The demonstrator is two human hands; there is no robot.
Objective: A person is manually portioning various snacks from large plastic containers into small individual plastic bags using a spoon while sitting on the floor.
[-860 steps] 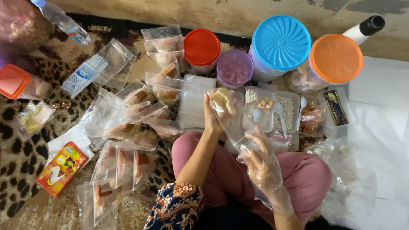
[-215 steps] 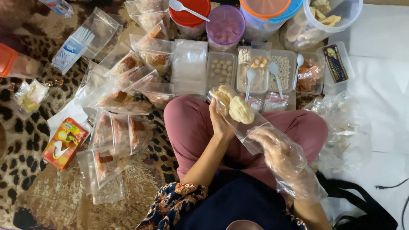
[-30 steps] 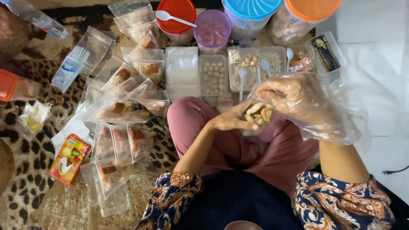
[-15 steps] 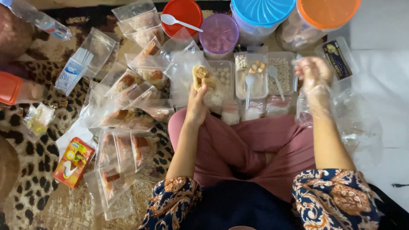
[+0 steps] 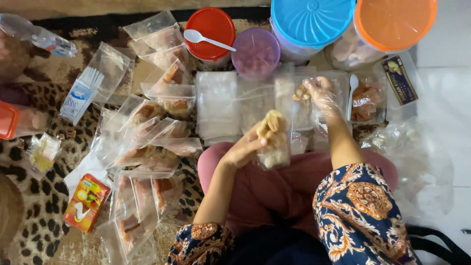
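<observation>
**Clear plastic snack bag, part-filled, held over the lap**

Clear plastic snack bag (image 5: 273,142), holding pale yellowish fried pieces, was recorded upright above the pink-trousered lap (image 5: 274,186), in front of the row of trays. It was gripped by the bare left hand (image 5: 243,149), whose thumb and fingers were pinched on the bag's left edge near the top.

The right hand (image 5: 321,93), covered by a loose transparent plastic glove, was recorded further forward, over a clear rectangular plastic tray (image 5: 338,81). Its fingertips were pressed together on a small pale morsel (image 5: 298,93).

Also noted:
- a white plastic spoon (image 5: 352,93) standing in a neighbouring tray of reddish-brown snacks (image 5: 364,100);
- a stack of empty clear bags (image 5: 216,105) just left of the held bag;
- a round red-lidded tub (image 5: 211,27) with a second white spoon (image 5: 208,39) laid across it;
- a purple-lidded jar (image 5: 255,51), a blue-lidded jar (image 5: 311,19) and an orange-lidded jar (image 5: 395,22) along the far edge;
- many filled clear bags (image 5: 147,147) spread over the leopard-print mat (image 5: 29,196);
- a red and orange carton (image 5: 87,202) at the left.
</observation>
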